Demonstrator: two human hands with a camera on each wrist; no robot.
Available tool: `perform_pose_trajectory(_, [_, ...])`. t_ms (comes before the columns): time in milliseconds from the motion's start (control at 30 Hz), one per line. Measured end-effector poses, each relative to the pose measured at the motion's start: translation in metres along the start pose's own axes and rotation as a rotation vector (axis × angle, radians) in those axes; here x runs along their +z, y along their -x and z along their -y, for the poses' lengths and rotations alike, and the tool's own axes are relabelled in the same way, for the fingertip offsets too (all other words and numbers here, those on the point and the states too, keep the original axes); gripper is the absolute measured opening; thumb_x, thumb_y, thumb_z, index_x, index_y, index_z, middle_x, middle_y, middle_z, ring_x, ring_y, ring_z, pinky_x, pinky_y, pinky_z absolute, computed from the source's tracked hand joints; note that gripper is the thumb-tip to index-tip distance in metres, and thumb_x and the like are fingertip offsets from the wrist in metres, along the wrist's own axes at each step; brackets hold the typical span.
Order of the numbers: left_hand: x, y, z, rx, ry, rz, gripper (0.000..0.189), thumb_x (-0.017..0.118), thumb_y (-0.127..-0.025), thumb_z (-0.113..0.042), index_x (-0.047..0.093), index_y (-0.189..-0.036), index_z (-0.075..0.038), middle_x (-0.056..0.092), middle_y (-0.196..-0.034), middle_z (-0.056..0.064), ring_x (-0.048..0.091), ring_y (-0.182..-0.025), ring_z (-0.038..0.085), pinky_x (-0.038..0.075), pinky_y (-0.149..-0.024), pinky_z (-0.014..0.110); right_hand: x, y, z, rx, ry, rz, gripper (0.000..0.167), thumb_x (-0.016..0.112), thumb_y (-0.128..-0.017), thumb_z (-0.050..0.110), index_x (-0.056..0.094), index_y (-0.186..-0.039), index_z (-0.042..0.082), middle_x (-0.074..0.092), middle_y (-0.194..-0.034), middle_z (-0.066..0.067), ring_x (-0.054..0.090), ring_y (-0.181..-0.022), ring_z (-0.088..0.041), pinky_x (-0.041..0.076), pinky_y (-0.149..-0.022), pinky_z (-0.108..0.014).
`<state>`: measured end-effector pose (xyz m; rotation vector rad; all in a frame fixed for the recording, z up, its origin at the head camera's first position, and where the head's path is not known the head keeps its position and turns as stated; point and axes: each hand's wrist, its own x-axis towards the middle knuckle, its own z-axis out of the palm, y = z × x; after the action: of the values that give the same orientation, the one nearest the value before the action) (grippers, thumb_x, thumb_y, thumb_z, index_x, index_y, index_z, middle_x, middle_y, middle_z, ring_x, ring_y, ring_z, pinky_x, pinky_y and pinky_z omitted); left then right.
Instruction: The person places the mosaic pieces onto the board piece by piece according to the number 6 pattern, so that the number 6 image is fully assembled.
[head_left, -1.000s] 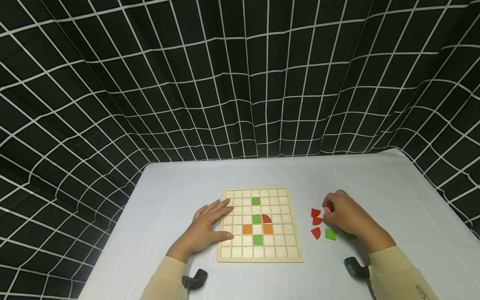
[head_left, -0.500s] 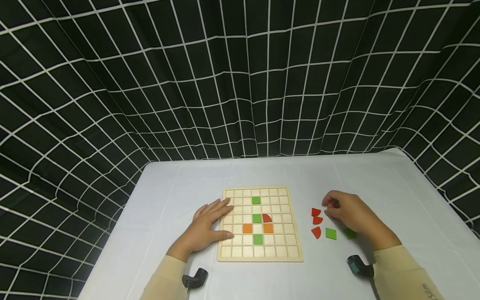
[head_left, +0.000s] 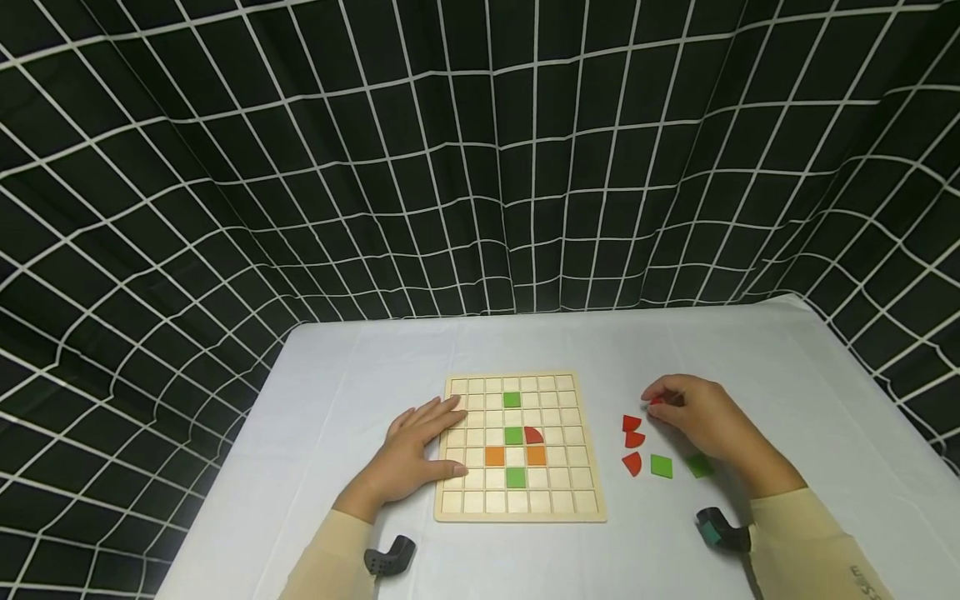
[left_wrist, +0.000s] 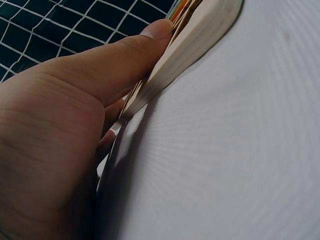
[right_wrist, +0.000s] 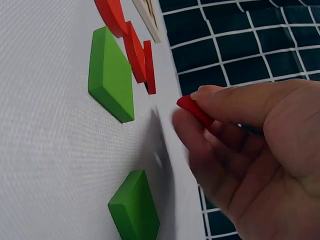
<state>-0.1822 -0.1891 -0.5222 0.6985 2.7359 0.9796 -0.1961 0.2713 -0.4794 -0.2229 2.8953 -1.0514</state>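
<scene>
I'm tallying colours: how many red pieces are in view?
5: one red piece on the board, three red pieces on the table right of it, another red piece pinched in the right hand. More may be hidden.

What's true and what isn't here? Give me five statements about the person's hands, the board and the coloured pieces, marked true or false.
1. The right hand pinches a small red piece. True.
2. Every piece set in the square pale wooden grid board is green. False: it holds three green square tiles, two orange square tiles and one red quarter-circle tile.
3. The left hand rests on the board's left edge. True.
4. The left hand is lifting an orange tile. False: it holds no tile; its fingers lie spread on the board.
5. Two loose green four-sided tiles lie on the white cloth to the right of the board. True.
</scene>
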Motion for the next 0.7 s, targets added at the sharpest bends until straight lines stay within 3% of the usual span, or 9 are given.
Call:
perform_pose_trajectory(133, [0.0002, 0.0002, 0.0013, 0.006, 0.004, -0.004, 0.088, 0.087, -0.09, -0.053, 0.053, -0.164, -0.021, 0.03, -0.177, -0.005, 0.019, -0.164, 0.025, 0.001, -0.13, 0.054, -0.0009, 0.0002, 0.0028, 0.014, -0.012, 0.001, 0.01, 0.082, -0.097, 0.005, 0.077, -0.106, 0.008, 0.07, -0.097, -0.003, 0.061, -0.092, -0.029, 0.056, -0.076, -0.043])
perform_pose_trajectory(267, [0.0004, 0.0002, 0.0014, 0.006, 0.002, -0.006, 0.088, 0.087, -0.09, -0.052, 0.053, -0.164, -0.022, 0.03, -0.177, -0.005, 0.019, -0.164, 0.024, 0.001, -0.13, 0.054, -0.0019, 0.0005, 0.0018, 0.025, -0.038, -0.014, 0.014, 0.08, -0.099, 0.007, 0.077, -0.112, 0.008, 0.072, -0.102, -0.005, 0.06, -0.094, -0.03, 0.055, -0.072, -0.039])
perform_pose_trajectory(500, [0.0, 0.0007, 0.0004, 0.0, -0.002, -0.005, 0.088, 0.088, -0.089, -0.052, 0.053, -0.164, -0.023, 0.03, -0.177, -0.005, 0.019, -0.164, 0.024, 0.002, -0.131, 0.054, -0.0041, 0.0011, 0.0023, -0.002, -0.072, -0.006, 0.027, 0.072, -0.103, 0.004, 0.078, -0.129, 0.006, 0.07, -0.123, -0.015, 0.061, -0.107, -0.035, 0.056, -0.084, -0.045])
perform_pose_trajectory(700, [0.0001, 0.0003, 0.0013, 0.003, -0.001, -0.002, 0.088, 0.087, -0.09, -0.052, 0.052, -0.164, -0.023, 0.029, -0.177, -0.005, 0.018, -0.164, 0.025, 0.002, -0.13, 0.055, -0.005, 0.0016, 0.008, -0.005, -0.159, 0.022, 0.015, 0.071, -0.104, 0.005, 0.075, -0.118, 0.007, 0.071, -0.109, -0.006, 0.062, -0.101, -0.03, 0.057, -0.08, -0.04])
